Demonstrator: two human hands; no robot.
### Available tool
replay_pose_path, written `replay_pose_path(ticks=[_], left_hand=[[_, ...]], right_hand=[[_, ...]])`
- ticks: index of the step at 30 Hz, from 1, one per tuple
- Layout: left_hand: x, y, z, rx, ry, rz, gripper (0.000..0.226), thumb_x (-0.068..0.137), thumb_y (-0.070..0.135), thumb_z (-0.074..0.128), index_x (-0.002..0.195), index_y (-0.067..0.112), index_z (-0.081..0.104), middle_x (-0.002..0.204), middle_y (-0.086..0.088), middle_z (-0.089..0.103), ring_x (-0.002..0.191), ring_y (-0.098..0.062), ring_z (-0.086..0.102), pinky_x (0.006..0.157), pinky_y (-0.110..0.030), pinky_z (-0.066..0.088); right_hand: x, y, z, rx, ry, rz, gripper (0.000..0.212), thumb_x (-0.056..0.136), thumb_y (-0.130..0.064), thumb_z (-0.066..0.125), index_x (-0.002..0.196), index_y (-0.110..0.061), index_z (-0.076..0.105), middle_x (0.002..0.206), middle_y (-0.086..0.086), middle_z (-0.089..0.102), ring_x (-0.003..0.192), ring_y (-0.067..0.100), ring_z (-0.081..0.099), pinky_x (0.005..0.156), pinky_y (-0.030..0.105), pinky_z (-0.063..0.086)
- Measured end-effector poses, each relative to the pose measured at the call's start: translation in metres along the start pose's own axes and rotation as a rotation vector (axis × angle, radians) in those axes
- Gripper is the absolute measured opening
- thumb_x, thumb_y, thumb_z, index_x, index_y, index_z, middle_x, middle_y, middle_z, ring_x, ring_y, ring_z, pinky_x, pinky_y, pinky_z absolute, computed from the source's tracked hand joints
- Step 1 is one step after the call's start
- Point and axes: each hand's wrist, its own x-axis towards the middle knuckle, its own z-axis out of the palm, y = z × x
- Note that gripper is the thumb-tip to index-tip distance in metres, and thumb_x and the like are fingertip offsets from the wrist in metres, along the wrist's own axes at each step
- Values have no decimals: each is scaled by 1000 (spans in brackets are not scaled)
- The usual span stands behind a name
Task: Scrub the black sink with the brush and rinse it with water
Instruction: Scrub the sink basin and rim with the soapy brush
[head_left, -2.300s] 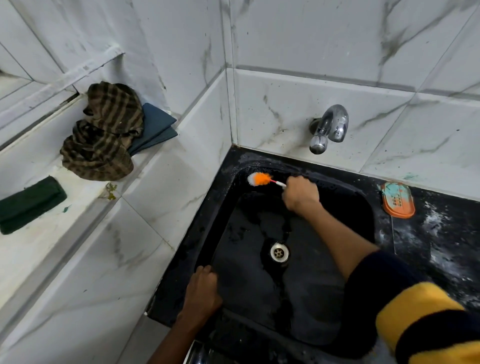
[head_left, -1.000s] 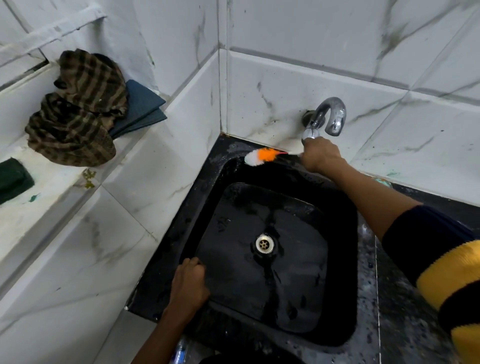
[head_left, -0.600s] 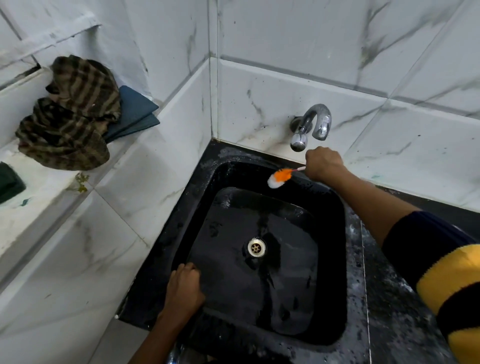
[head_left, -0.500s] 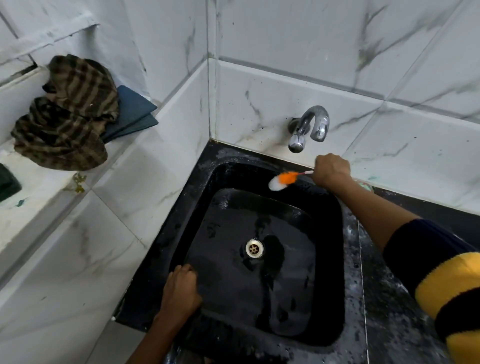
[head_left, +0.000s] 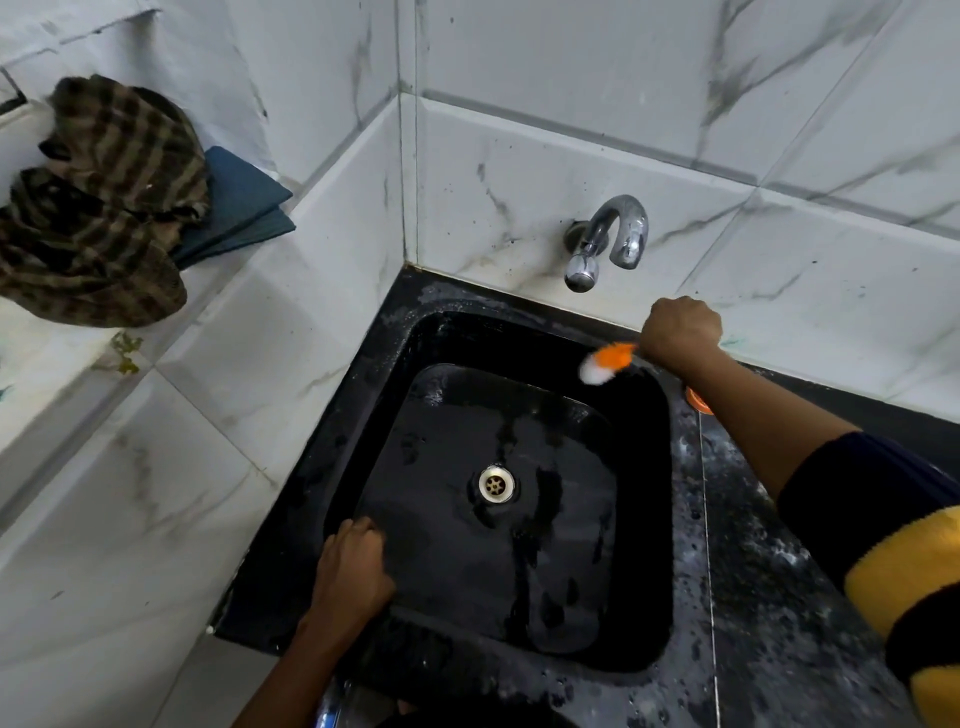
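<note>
Right hand (head_left: 680, 332) is fisted round the brush (head_left: 607, 362), at the sink's (head_left: 363, 415) far-right corner, just below and right of the tap (head_left: 605, 241). Handle is mostly hidden in our fist; only the orange-and-white head shows, sticking out toward the sink's middle. Long axis of the brush runs roughly along the sink's back wall, tilted slightly down, bristle end away from the hand. Head sits at the top of the back wall near the rim; we cannot tell whether the bristles are touching.

Left hand (head_left: 353, 566) rests on the sink's near-left rim, fingers curled over the edge into the basin, holding no tool, looks like bracing.

The relation that matters: the unscrubbed stretch we judge comes next, back wall and floor round the drain (head_left: 496, 484), lies left of and below the right hand, the way the brush head already points. So the next stroke likely needs a pull leftward along the back wall or down toward the drain. Right hand is also much the nearer to the tap, so it would probably turn on the water for the rinse.

Basin floor looks wet and patchy; no water running from the tap. We judge scrubbing is mid-way, rinse not started.

Cloths (head_left: 104, 208) lie on the ledge well left of the sink.
</note>
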Motion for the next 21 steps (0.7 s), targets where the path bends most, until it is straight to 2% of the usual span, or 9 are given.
replay_pose_path(ticks=[2,7,12,18,21], left_hand=[[-1,1,1,10,7,1,33,60,17,58,88,10,73,99,-6,66,94,-32,60,81,-38,49],[1,3,2,16,4,1,29,62,18,59,87,12,72,97,-6,66,93,-32,60,80,-38,49],[2,0,3,42,-21,7,31,62,20,56,88,14,73,101,-4,66,97,-30,60,82,-38,50],[2,5,-1,66,-47,0,37,66,20,59,99,14,73,110,-4,65,104,-29,58,88,-38,48],[2,4,-3,53,-48,-1,40,66,20,61,103,12,72,113,-5,64,106,-29,58,90,-38,48]], right_hand=[[-1,12,4,-27,-21,46,29,83,-14,59,110,-8,65,112,13,63,105,30,61,74,30,46],[-11,13,6,2,25,-134,27,86,-17,58,109,-4,64,109,20,63,101,37,61,78,37,49],[-22,41,12,-67,-18,69,25,84,-10,58,108,-6,65,111,15,64,105,32,61,72,32,46],[-29,35,9,-170,79,-112,21,86,-7,54,103,-7,67,103,15,67,95,35,65,68,32,43],[-37,59,18,-182,-23,11,23,86,-15,56,106,-9,66,107,13,67,99,32,64,71,31,43]])
